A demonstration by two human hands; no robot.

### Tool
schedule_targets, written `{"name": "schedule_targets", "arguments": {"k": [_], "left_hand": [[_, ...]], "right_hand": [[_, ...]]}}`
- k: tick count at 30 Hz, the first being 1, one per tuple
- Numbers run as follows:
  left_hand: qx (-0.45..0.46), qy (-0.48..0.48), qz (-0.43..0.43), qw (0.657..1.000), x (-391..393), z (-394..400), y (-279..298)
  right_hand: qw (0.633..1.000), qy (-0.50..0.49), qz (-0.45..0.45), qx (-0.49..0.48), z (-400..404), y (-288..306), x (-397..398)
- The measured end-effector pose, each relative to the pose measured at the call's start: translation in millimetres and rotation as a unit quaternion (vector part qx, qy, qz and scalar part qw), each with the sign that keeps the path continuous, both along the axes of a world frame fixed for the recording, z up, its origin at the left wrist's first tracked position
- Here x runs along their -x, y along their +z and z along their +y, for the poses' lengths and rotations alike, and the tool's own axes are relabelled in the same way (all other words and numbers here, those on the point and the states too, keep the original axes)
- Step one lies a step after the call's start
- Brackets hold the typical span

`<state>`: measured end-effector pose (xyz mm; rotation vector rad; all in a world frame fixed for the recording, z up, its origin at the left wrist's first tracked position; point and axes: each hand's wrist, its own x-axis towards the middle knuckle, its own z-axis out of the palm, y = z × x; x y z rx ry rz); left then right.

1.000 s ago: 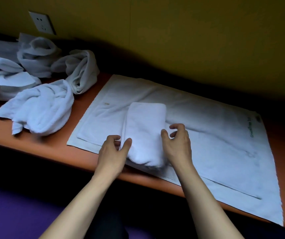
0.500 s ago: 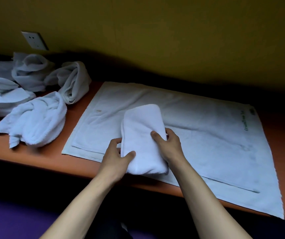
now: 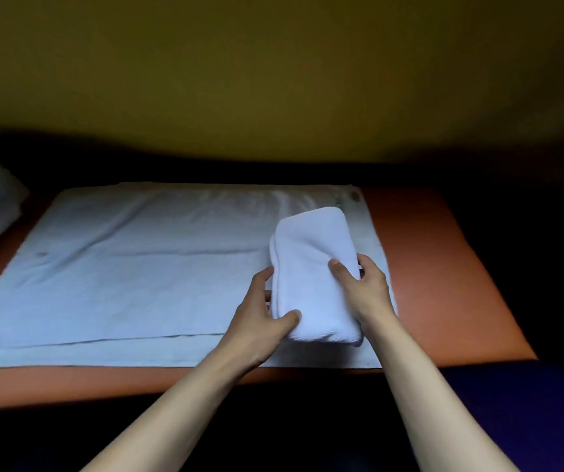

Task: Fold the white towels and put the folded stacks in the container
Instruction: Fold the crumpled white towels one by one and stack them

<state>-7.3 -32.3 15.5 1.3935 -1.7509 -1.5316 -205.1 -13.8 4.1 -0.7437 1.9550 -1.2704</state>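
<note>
Folded towel (image 3: 311, 267) — long axis toward the wall — clamped between both hands (image 3: 311, 301).

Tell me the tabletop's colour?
Orange-brown tabletop, clearest in the head view.

I have just one camera to look through. It sits up on the person's head and looks forward and down. It is close, so both bare arms reach in from the bottom edge. The orange table (image 3: 420, 240) runs across the middle, and the yellow wall (image 3: 273, 69) fills the top. The lens is wide, so straight edges bend near the sides, and the corners go dark. No other camera shares this scene.
</note>
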Motion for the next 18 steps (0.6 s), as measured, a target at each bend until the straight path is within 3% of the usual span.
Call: {"name": "schedule_targets", "arguments": {"k": [7,13,16,18], "left_hand": [[0.092,-0.120,0.000,0.989,105.8,6.7,-10.3],[0.173,-0.163,0.000,0.971,190.0,-13.7,-15.2],[0.204,-0.223,-0.089,0.949,222.1,-26.0,-28.7],[0.273,-0.274,-0.198,0.901,233.6,-28.4,-42.2]], "right_hand": [[0.998,-0.041,0.053,0.010,22.3,0.3,109.3],[0.986,-0.076,0.145,0.042,8.9,-0.1,193.9],[0.971,-0.078,0.224,-0.029,-1.7,-4.9,227.2],[0.946,-0.072,0.303,-0.086,2.5,-11.2,232.8]]}}
